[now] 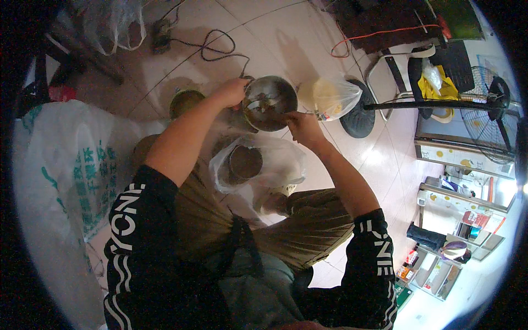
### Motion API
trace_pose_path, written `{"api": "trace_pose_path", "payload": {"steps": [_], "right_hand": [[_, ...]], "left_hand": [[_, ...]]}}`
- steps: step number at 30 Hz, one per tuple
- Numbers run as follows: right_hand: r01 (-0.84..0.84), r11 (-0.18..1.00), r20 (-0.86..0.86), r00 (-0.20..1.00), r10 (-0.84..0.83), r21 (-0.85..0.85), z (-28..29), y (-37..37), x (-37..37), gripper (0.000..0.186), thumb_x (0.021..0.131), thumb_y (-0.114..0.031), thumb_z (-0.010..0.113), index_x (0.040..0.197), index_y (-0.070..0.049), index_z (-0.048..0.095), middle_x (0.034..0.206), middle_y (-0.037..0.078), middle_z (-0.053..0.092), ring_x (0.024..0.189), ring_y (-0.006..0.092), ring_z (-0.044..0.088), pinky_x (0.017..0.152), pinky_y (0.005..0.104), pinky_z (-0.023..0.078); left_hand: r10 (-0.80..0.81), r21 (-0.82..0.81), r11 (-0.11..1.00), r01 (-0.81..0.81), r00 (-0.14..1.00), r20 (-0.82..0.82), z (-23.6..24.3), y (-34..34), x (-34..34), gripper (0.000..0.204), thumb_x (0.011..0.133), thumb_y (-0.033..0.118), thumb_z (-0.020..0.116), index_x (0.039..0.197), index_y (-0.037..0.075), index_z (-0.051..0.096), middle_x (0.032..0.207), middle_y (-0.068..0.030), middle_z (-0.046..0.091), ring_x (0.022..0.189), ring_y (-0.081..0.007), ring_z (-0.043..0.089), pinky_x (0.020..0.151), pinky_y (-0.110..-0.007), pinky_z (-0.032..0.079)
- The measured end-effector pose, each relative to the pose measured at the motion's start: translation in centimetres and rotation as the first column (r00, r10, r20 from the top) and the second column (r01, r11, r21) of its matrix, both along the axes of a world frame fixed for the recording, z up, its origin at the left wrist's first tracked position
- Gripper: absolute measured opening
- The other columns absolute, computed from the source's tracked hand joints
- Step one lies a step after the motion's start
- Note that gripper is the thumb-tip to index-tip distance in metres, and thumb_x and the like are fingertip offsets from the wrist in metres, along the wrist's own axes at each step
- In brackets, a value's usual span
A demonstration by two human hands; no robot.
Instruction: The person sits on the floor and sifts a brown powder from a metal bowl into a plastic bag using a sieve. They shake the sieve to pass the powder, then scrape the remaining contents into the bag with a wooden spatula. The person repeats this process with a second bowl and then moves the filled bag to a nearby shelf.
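A round metal grinder bowl (265,91) with blades at its bottom stands ahead of me, its mouth facing up; some powder clings inside. My left hand (233,93) is closed at the grinder's left side. At the right rim my right hand (304,130) is closed, and its fingertips reach just over the bowl; what they pinch, if anything, is too dark to name. Below the grinder, nearer me, a clear plastic bag (291,163) surrounds a round container of brown powder (246,160). Left of the grinder sits another round container (186,103), partly behind my left forearm.
A clear bag with yellowish contents (330,97) stands right of the grinder, beside a black round fan base (356,118). The fan pole (434,104) extends right. A black cord (212,47) lies on the tiles. A big white sack (60,170) fills the left side.
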State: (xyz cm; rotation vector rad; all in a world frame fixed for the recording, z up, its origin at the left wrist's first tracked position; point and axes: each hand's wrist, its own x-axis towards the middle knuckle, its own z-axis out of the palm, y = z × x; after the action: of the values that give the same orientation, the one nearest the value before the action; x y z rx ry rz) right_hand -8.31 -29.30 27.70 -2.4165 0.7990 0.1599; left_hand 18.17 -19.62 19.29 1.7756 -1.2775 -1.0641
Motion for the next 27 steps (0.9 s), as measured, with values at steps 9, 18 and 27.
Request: {"api": "trace_pose_path", "payload": {"steps": [9, 18, 27], "right_hand": [[0.124, 0.987, -0.154, 0.982, -0.107, 0.104, 3.0, 0.0, 1.0, 0.02, 0.089, -0.017, 0.053, 0.092, -0.005, 0.069, 0.078, 0.024, 0.066, 0.074, 0.0435, 0.065, 0.07, 0.052, 0.054], [-0.117, 0.972, -0.195, 0.978, 0.077, -0.203, 2.8, -1.1, 1.4, 0.021, 0.091, -0.013, 0.053, 0.102, -0.006, 0.071, 0.069, 0.014, 0.068, 0.055, 0.0275, 0.066, 0.052, 0.0401, 0.055], [-0.265, 0.932, -0.29, 0.938, 0.19, -0.246, -0.4, 5.2, 3.2, 0.015, 0.083, -0.013, 0.059, 0.084, 0.001, 0.064, 0.074, 0.022, 0.067, 0.072, 0.0382, 0.068, 0.063, 0.049, 0.056]], "left_hand": [[0.013, 0.129, 0.992, -0.005, 0.998, -0.063, 2.3, 0.4, -0.1, 0.026, 0.081, 0.005, 0.057, 0.106, 0.007, 0.064, 0.072, -0.0139, 0.067, 0.054, -0.0245, 0.066, 0.053, -0.04, 0.052], [0.03, 0.165, 0.986, -0.021, 0.998, -0.05, 1.6, 0.5, 0.2, 0.031, 0.081, 0.005, 0.057, 0.111, 0.005, 0.064, 0.078, -0.015, 0.068, 0.056, -0.0257, 0.067, 0.055, -0.039, 0.053], [-0.01, 0.055, 0.998, 0.005, 0.996, 0.091, 1.2, 0.3, 0.2, 0.035, 0.081, 0.003, 0.055, 0.115, 0.004, 0.062, 0.081, -0.0171, 0.069, 0.056, -0.0246, 0.067, 0.053, -0.04, 0.053]]}}
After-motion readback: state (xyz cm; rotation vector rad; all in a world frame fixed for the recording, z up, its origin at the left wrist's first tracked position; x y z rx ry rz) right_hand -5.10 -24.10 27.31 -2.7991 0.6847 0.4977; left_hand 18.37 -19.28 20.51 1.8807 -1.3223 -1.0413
